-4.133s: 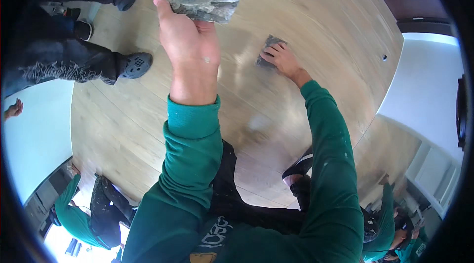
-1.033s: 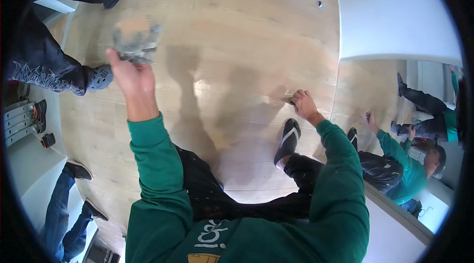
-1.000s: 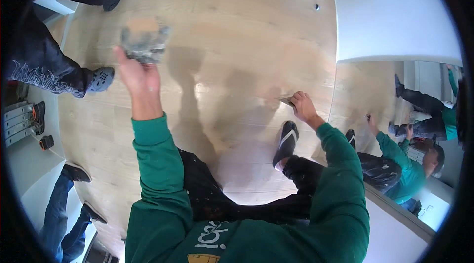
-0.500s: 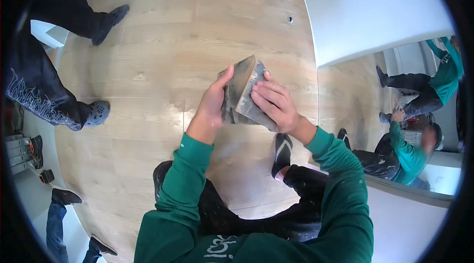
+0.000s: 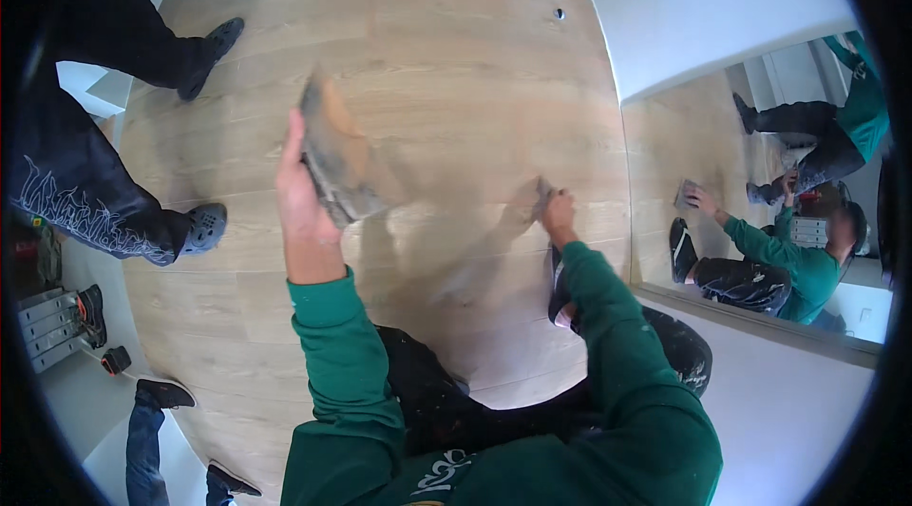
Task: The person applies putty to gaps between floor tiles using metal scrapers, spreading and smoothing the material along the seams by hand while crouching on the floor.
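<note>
On the left, my left hand [image 5: 309, 207] is closed around the lower edge of a grey-smeared, flat-sided piece with a tan face [image 5: 344, 154]. It is held raised and tilted over the floor, and blur hides its exact kind. My right hand [image 5: 560, 213] is farther right and lower, its fingers closed on a small grey flat piece [image 5: 542, 197] seen nearly edge-on. A shadow falls on the wood-look floor [image 5: 456, 107] beside it. In the mirror [image 5: 679, 140] at the right, this piece looks squarish. The two pieces are well apart.
Another person's legs in dark trousers [image 5: 85, 154] and grey clogs [image 5: 202, 229] stand at the left. Someone else's shoes [image 5: 166, 394] show at the lower left, near a folded ladder [image 5: 49, 325]. A white wall [image 5: 703, 12] bounds the right. A small round fitting [image 5: 560, 14] sits in the floor.
The two pieces were together between both hands. Now my left hand has moved left with one, and my right hand has moved right and a little down with the other.
</note>
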A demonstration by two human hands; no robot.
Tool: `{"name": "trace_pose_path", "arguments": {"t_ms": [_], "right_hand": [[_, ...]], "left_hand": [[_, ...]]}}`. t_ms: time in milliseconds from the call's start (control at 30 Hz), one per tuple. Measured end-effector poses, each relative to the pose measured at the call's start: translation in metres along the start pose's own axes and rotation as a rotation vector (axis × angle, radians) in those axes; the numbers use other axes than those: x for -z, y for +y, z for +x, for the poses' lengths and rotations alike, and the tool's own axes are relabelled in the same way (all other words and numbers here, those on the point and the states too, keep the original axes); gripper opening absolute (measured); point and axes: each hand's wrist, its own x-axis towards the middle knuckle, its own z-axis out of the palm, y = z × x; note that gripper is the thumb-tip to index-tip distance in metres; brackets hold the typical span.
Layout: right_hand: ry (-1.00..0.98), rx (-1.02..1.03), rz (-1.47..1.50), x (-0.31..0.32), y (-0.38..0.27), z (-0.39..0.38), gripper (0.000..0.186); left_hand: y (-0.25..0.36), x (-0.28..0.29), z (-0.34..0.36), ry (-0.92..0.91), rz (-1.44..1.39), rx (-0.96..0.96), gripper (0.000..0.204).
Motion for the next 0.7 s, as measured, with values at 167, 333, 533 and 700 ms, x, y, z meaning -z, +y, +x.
{"name": "trace_pose_path", "arguments": {"t_ms": [167, 333, 533, 700], "right_hand": [[-0.178, -0.008, -0.073, -0.079, -0.141, -0.091, 0.036], [-0.247, 0.253, 0.076, -0.042, -0.216, -0.125, 0.025], [-0.043, 0.338, 0.684, 0.106, -0.208, -0.093, 0.035], [0.474, 0.619, 1.161, 0.318, -0.254, -0.139, 0.035]], "left_hand": [[0.019, 0.008, -0.008, 0.124, 0.030, -0.177, 0.037], [0.025, 0.015, 0.005, 0.121, 0.008, -0.194, 0.042], [0.033, 0.020, -0.012, 0.073, -0.054, -0.226, 0.062], [0.000, -0.024, -0.082, 0.099, -0.237, -0.120, 0.057]]}}
